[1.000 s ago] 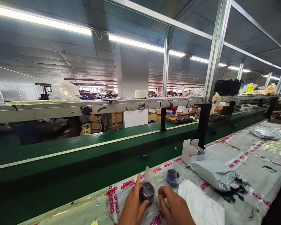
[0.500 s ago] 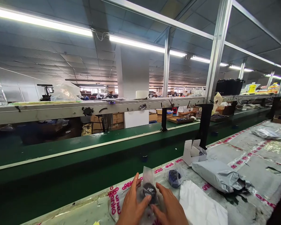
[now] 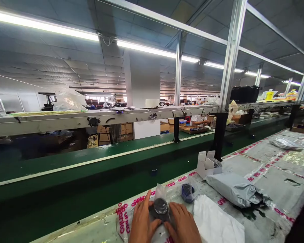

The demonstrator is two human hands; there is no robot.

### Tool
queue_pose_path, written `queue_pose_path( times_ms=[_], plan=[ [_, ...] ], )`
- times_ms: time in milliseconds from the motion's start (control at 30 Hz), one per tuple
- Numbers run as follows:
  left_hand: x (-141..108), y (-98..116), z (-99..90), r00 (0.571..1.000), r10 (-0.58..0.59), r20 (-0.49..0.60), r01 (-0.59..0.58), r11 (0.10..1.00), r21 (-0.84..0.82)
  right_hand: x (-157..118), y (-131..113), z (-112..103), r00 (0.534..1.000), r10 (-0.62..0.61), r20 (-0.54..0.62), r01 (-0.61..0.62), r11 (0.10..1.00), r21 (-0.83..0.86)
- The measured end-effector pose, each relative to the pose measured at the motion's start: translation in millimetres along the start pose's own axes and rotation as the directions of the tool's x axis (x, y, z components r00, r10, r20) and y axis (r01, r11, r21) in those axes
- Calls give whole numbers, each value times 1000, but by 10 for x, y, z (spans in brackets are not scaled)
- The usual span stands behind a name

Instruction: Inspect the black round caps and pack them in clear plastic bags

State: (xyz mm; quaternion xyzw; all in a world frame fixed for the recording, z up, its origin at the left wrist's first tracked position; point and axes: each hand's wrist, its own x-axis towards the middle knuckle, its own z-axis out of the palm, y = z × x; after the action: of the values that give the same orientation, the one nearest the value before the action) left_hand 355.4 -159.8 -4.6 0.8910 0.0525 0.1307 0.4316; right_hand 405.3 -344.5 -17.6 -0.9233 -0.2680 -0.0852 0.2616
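Note:
A dark round item in a clear plastic bag point(image 3: 160, 206) stands on the covered table between my hands, the bag's loose end sticking up behind it. My left hand point(image 3: 143, 221) presses against its left side, thumb in front and fingers behind. From the right, my right hand point(image 3: 182, 222) closes on it with fingers bent and thumb at the front. What the item is exactly I cannot tell. A second bagged item, dark blue and round point(image 3: 187, 192), lies just beyond my right hand. Beside that hand is a white bag or sheet point(image 3: 216, 219).
An opened small white box point(image 3: 204, 166) stands near the table's far edge, with a grey plastic mailer bag point(image 3: 236, 189) beside it. Past the edge runs a green conveyor belt point(image 3: 111, 179). A metal post point(image 3: 229, 64) rises at the right. A person's arm point(image 3: 199, 123) shows across the belt.
My hands have closed in on the bagged round item from both sides; before, the fingers were spread around it. The item's top now faces me more, and the bag's end is bunched lower.

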Motion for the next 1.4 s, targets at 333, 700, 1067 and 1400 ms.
queue_pose_path(
  times_ms=[333, 700, 1067, 1400],
  plan=[
    [38, 160, -168, 994, -100, 49, 103, 991, -81, 33, -8, 66, 999, -9, -43, 15, 986, 164],
    [2, 256, -123, 999, -32, 17, 31, 997, 72, 141, -134, -262, 999, 44, -1, -41, 947, 319],
    [127, 336, -88, 998, -67, -1, 66, 969, 236, 523, 29, -155, 957, 256, 135, -290, 835, 469],
    [422, 412, -99, 986, -156, -57, 159, 986, 57, 712, 18, -102, 870, 373, 322, -490, 716, 497]
  ],
)
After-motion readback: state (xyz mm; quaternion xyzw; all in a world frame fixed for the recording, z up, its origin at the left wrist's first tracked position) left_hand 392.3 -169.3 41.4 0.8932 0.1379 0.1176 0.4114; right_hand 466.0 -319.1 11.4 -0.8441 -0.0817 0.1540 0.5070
